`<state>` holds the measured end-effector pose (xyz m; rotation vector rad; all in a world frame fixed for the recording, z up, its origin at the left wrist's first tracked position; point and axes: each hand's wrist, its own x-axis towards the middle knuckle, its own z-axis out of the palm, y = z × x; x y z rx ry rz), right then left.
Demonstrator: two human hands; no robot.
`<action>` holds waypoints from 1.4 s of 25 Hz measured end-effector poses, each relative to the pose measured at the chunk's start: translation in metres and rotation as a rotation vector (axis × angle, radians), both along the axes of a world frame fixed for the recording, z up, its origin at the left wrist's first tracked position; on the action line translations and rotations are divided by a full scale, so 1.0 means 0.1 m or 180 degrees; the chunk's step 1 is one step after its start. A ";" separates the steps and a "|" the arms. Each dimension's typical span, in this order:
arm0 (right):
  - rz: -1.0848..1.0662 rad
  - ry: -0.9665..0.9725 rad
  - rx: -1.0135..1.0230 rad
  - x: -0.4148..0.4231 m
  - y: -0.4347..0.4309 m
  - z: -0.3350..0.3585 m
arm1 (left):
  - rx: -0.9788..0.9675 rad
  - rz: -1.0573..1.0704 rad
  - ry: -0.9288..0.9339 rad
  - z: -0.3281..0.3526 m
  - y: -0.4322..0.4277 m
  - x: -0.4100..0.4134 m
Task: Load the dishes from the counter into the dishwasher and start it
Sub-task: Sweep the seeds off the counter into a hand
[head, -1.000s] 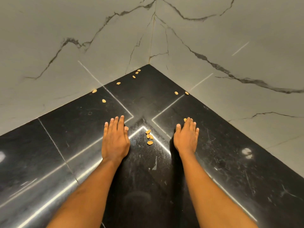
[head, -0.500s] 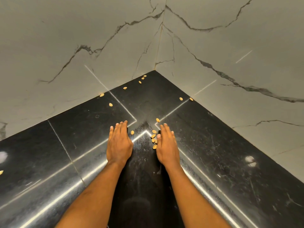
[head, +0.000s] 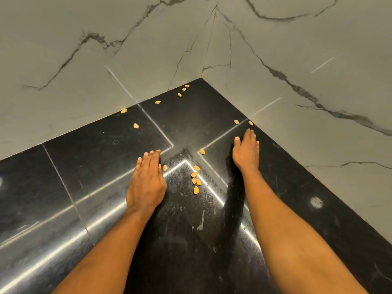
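Single view, head-worn, wide-angle. Sits above the near side of a black counter [head: 297,209], looking forward and steeply down. Faces the far inside corner where two marble walls [head: 84,49] meet; the corner seam runs up just right of centre at the top. Close range: both forearms enter from the bottom edge and reach away from the lens, left hand [head: 146,183] at mid-frame, right hand [head: 246,153] a little farther and to the right. Counter fills the lower half, walls the upper. Counter runs off frame left, right and near.
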<state>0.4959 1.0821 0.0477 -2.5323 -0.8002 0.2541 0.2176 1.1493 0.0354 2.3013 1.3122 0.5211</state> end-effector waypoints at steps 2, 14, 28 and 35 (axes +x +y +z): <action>-0.0057 0.0080 0.0063 0.25 0.17 -0.01 | 0.0018 0.0031 0.0015 -0.02 0.01 0.01; 0.1419 -0.0100 0.0319 0.06 0.76 0.01 | 0.0116 0.0049 0.0152 -0.02 -0.01 0.01; 0.1150 0.0337 0.0758 0.25 1.77 0.00 | 0.0128 0.0132 0.0101 -0.08 -0.06 0.03; 0.1291 0.0316 0.0996 0.20 2.62 -0.01 | 0.0184 0.0093 0.0183 -0.07 -0.03 0.02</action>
